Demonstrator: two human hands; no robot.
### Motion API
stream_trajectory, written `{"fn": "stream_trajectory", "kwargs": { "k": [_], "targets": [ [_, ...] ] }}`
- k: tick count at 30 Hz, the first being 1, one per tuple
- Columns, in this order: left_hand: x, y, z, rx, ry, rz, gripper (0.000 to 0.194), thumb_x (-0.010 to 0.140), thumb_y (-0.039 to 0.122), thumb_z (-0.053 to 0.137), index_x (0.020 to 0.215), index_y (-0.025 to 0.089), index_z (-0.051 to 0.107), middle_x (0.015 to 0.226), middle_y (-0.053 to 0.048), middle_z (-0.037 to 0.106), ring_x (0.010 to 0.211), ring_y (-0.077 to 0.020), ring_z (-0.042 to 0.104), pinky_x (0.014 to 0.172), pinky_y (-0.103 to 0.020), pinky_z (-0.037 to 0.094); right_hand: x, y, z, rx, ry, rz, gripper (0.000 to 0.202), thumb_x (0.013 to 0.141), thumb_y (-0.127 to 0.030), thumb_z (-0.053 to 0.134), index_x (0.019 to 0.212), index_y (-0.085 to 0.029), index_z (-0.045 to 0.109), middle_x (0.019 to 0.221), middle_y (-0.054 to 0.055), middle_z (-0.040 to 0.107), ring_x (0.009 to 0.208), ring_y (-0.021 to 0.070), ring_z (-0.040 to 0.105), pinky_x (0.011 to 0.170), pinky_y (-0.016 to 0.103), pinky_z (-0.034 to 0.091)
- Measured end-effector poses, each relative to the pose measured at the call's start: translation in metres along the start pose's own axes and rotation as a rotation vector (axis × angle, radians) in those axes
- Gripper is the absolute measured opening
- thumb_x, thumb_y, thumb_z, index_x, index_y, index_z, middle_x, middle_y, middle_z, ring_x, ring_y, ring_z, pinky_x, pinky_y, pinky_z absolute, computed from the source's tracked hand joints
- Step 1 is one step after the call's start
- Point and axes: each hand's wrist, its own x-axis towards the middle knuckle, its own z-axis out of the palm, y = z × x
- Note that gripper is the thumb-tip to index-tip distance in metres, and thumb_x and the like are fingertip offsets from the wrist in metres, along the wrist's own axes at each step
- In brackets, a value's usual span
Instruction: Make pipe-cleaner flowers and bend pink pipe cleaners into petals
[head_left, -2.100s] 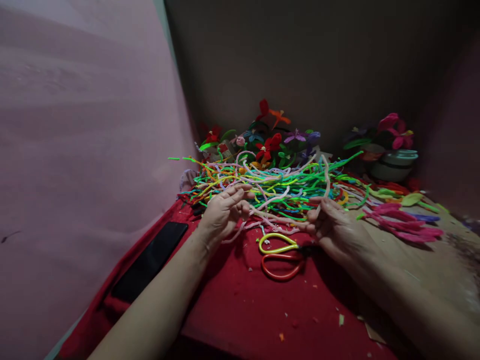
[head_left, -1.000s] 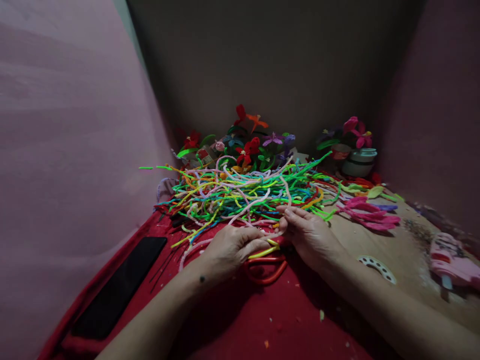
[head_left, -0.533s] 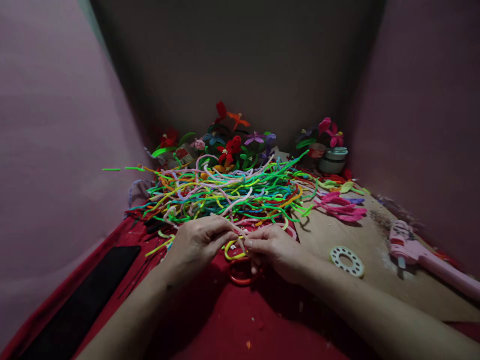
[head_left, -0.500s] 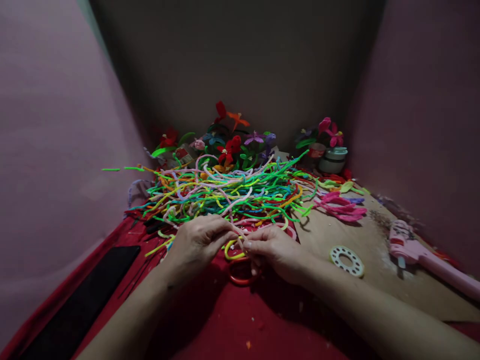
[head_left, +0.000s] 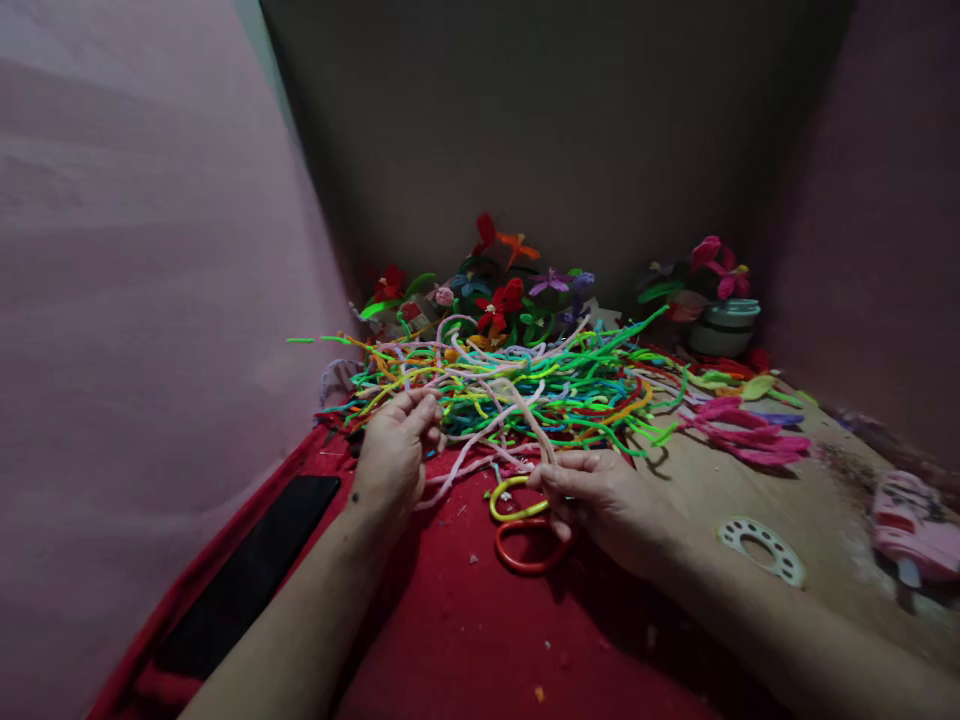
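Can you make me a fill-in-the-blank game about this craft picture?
1. The right hand pinches a pale fuzzy stem near scissors with yellow and ____ handles.
2. The black phone lies toward the ____ side of the picture.
3. The glue gun is mostly colored ____.

Missing words: red; left; pink.

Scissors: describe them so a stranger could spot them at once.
Find the red cloth in front of the heap of colourful stems. On it, partly hidden by the right hand, lie the scissors. Two loop handles, one yellow, one red, set them apart from the thin stems beyond.
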Motion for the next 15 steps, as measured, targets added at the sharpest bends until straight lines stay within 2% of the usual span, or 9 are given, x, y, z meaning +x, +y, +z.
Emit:
{"fn": "stream_trajectory", "kwargs": {
  "k": [2, 4, 7, 9, 12, 15],
  "targets": [
    [-0.003, -0.005, 0.003, -0.094, -0.126, -0.198, 0.02, 0.065, 0.022, 0.067, 0.08, 0.014, 0.058, 0.055, 0.006, 0.044, 0.041, -0.003, 0.034, 0.042, -0.017, 0.03, 0.001, 0.001, 0.0, 0.008, 0.002, -0.02, 0.02, 0.072, -0.032, 0.062, 0.068, -0.012, 0.064, 0.045, -0.005, 0.042, 0.037, 0.0049, 0.037, 0.042, 0.021, 0.03],
    [-0.012, -0.01, 0.011, -0.045, -0.306, -0.33, 0.026, 0.065, 0.024, 0.069, 0.086, 0.012, 0.06, 0.054, 0.006, 0.046, 0.04, -0.002, 0.034, 0.042, -0.017, 0.03, 0.0, 0.002, 0.0, -0.011, -0.004, -0.026, 0.02, 0.073, -0.032, 0.061, 0.07, -0.013, 0.064, 0.046, -0.005, 0.042, 0.038, 0.0054, 0.039, 0.042, 0.021, 0.03],
    [-0.029, -0.012, 0.025, 0.043, -0.541, -0.363, 0.028, 0.069, 0.031, 0.067, 0.09, 0.012, 0.063, 0.069, -0.002, 0.058, 0.048, -0.0045, 0.044, 0.046, -0.018, 0.032, -0.002, 0.003, 0.002, -0.081, -0.045, 0.0, 0.022, 0.073, -0.033, 0.061, 0.061, -0.014, 0.06, 0.045, -0.005, 0.044, 0.037, 0.0058, 0.039, 0.041, 0.021, 0.03],
    [-0.037, -0.01, 0.033, 0.11, -0.552, -0.327, 0.026, 0.07, 0.034, 0.066, 0.083, 0.011, 0.065, 0.069, -0.003, 0.059, 0.05, -0.006, 0.047, 0.046, -0.018, 0.032, -0.003, 0.004, 0.003, -0.13, -0.075, 0.035, 0.028, 0.073, -0.033, 0.06, 0.053, -0.015, 0.054, 0.042, -0.005, 0.044, 0.034, 0.0058, 0.039, 0.038, 0.02, 0.03],
    [-0.04, -0.009, 0.037, 0.209, -0.465, -0.25, 0.027, 0.068, 0.035, 0.066, 0.063, 0.009, 0.064, 0.055, -0.002, 0.055, 0.047, -0.0065, 0.044, 0.044, -0.019, 0.031, -0.004, 0.007, 0.003, -0.15, -0.138, 0.067, 0.031, 0.076, -0.034, 0.058, 0.052, -0.014, 0.052, 0.04, -0.005, 0.043, 0.033, 0.0066, 0.043, 0.037, 0.02, 0.028],
    [-0.039, -0.008, 0.036, 0.172, -0.431, -0.226, 0.027, 0.069, 0.033, 0.066, 0.059, 0.009, 0.063, 0.054, -0.002, 0.055, 0.048, -0.0072, 0.046, 0.047, -0.019, 0.035, -0.003, 0.009, 0.002, 0.016, -0.208, 0.067, 0.027, 0.077, -0.035, 0.058, 0.063, -0.012, 0.058, 0.054, -0.001, 0.052, 0.044, 0.0079, 0.05, 0.043, 0.02, 0.038]
  ]
}}
